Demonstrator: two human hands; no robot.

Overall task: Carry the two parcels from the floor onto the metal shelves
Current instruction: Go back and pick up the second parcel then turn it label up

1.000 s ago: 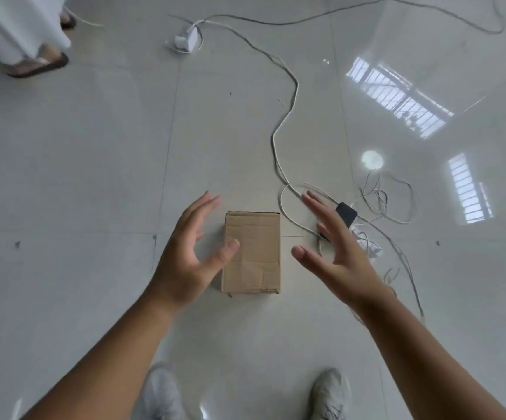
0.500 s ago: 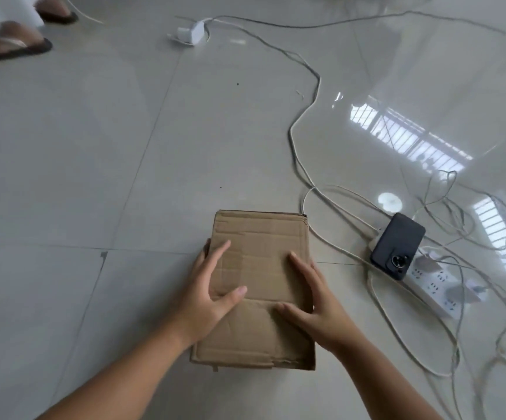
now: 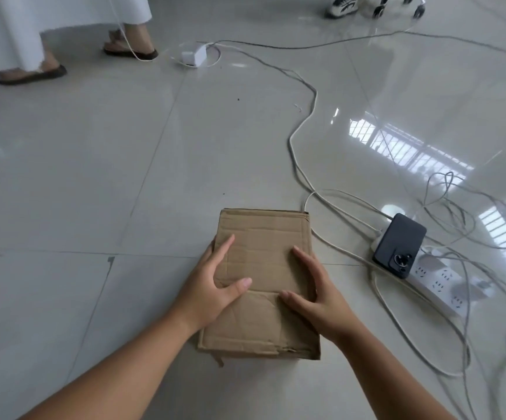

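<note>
A brown cardboard parcel (image 3: 264, 247) rests on the glossy grey tiled floor, low in the middle of the view. My left hand (image 3: 212, 286) clasps its left side, thumb across the top. My right hand (image 3: 315, 292) clasps its right side, thumb lying on the top face. Both hands press against the box. Only one parcel is in view, and no metal shelves show.
A white power strip (image 3: 439, 283) with a dark phone (image 3: 400, 245) lying on it sits right of the parcel amid tangled cables (image 3: 303, 165). A white adapter (image 3: 194, 56) lies further off. A person's sandalled feet (image 3: 30, 74) stand top left; a shoe (image 3: 341, 7) and chair castors at the top.
My open hands came down from above the parcel and closed on its two sides. The view has dropped closer to the floor and tilted up, showing more of the room.
</note>
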